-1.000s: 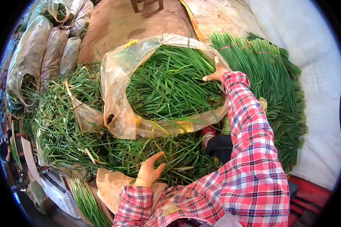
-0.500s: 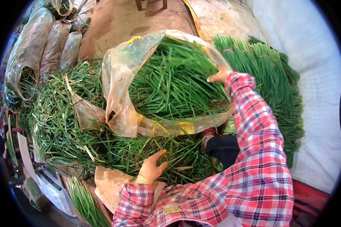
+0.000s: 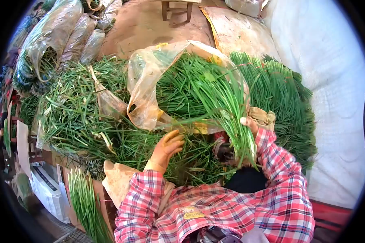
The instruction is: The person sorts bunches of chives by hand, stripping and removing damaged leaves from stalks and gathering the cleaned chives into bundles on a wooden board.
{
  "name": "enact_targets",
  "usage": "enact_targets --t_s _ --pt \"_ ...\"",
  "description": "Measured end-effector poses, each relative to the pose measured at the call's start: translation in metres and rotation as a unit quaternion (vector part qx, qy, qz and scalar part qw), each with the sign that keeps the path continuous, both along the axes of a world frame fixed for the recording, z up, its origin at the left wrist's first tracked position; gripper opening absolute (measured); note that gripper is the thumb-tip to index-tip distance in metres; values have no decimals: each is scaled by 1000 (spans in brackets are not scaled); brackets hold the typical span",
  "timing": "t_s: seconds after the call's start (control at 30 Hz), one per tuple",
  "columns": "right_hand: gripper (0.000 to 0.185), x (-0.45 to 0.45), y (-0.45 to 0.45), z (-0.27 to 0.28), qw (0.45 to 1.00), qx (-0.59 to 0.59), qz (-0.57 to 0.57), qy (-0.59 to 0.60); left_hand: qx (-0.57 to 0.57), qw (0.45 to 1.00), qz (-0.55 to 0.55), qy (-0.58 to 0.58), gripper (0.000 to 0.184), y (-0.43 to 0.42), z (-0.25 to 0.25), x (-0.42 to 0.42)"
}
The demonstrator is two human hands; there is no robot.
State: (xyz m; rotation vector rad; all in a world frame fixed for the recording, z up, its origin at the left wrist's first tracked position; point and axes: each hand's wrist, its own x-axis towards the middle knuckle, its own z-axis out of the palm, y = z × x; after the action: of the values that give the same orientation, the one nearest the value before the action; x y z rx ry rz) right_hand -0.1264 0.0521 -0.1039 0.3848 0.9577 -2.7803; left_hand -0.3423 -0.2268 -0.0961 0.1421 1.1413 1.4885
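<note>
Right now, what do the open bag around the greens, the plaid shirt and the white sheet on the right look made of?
Open bag: thin plastic film, apparently, with a slight gloss; it is translucent and crinkled. Plaid shirt: woven cloth, matte, perhaps cotton; it falls in soft folds. White sheet: tarp or heavy fabric, fairly dull; its shallow wrinkles don't settle which.

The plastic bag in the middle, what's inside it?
Long green leaves show inside the open plastic bag. The bunch in the right hand covers some of them; anything deeper is hidden beneath.
</note>
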Motion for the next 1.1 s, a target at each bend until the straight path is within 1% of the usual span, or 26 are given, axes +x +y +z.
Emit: enact_targets --t_s 0.03,0.07,0.1,0.13,0.2,0.23,0.27,0.3,0.33,0.4,0.47,0.53,0.57,0.6,0.63,0.67,0.7,0.73,0.8,0.83,0.87,0.93,1.0,1.03,1.07,1.1 --pt "61 7 -7 -2 999 -13 25 21 38 999 10 -36 89 2 0 1" --pt "67 10 -27 7 999 -26 18 39 46 998 16 -29 89 3 -4 6" --pt "73 13 -46 16 998 -39 12 57 108 991 4 -73 92 8 -5 14" --pt "74 17 -61 14 997 -30 34 59 179 978 -4 -108 95 9 1 22" --pt "80 23 -81 0 997 41 61 30 263 955 -31 -136 109 13 12 31" --pt "84 20 -88 -6 991 106 84 10 198 966 33 -165 109 17 23 35" --pt "83 2 -107 18 970 222 100 -14 267 955 58 -118 88 0 48 36" --pt "81 -14 -114 6 930 327 168 11 233 954 109 -155 73 1 32 29" --pt "79 -24 -111 6 902 360 237 12 201 947 163 -191 58 3 17 23" --pt "78 -58 -124 14 889 377 262 1 238 940 185 -158 53 -15 38 14" --pt "90 -93 -142 66 858 429 278 48 273 933 203 -120 48 -38 53 3" --pt "107 -124 -158 82 701 622 347 -33 173 942 287 -30 42 -59 65 -8" --pt "120 -130 -162 70 738 611 284 -36 145 934 326 -10 38 -69 84 -9" --pt "120 -139 -168 83 767 592 246 21 182 913 356 75 40 -74 79 -14" --pt "120 -147 -179 91 852 482 182 91 131 915 362 119 39 -82 74 -19" --pt "121 -152 -193 99 915 354 117 153 76 914 364 159 38 -89 67 -21" --pt "119 -153 -208 118 921 355 87 137 105 896 396 174 40 -89 70 -18" --pt "118 -157 -216 123 905 396 81 129 47 905 390 162 39 -93 72 -14" --pt "117 -167 -232 97 896 414 28 161 -23 897 332 292 45 -96 78 -3" --pt "117 -168 -241 85 915 370 17 161 -24 895 335 295 45 -99 73 3" --pt "112 -175 -241 64 896 398 -15 195 -7 910 284 301 52 -103 61 10" --pt "95 -169 -241 54 931 334 43 140 26 933 178 312 64 -110 31 23" --pt "76 -159 -240 36 889 437 76 114 52 942 75 323 77 -122 19 22" --pt "64 -163 -238 12 914 381 70 117 47 938 82 334 77 -127 32 17" --pt "65 -149 -239 43 928 343 86 120 9 923 38 382 79 -133 53 17" --pt "66 -142 -241 59 919 360 66 143 -32 904 -6 426 81 -140 70 17"
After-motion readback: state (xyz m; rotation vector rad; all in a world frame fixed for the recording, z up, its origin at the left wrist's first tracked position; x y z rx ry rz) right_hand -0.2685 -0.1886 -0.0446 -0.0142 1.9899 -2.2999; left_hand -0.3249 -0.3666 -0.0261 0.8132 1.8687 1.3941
